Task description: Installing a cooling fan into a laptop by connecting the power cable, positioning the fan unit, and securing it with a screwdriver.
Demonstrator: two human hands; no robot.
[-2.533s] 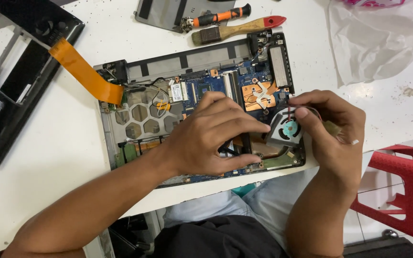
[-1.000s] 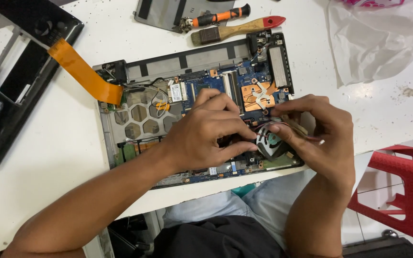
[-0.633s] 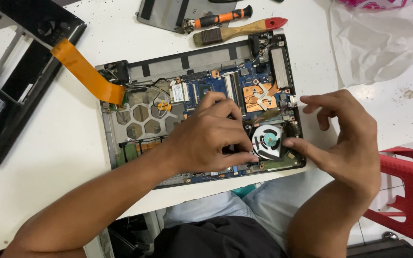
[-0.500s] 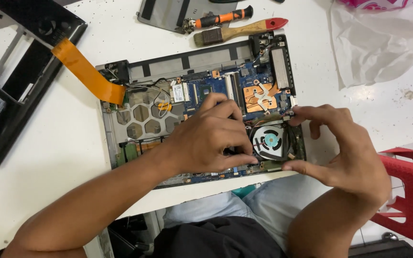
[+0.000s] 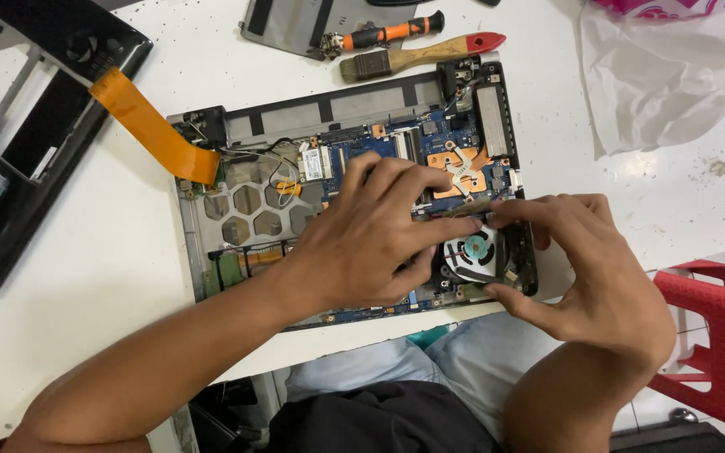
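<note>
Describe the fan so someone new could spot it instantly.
Find the opened laptop base in the middle of the white table. At its near right corner, between the left hand and right hand, sits the fan. It is the only round part: black housing, pale hub with red marks, just below the copper heatsink.

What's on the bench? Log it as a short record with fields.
Left hand: resting on the open laptop, fingers at the fan
Right hand: fingertips on the fan's right edge
Heatsink: copper, just above the fan
Ribbon: orange, runs from laptop to black bezel
Tools: screwdriver and brush above the laptop
Stool: red, lower right
</note>
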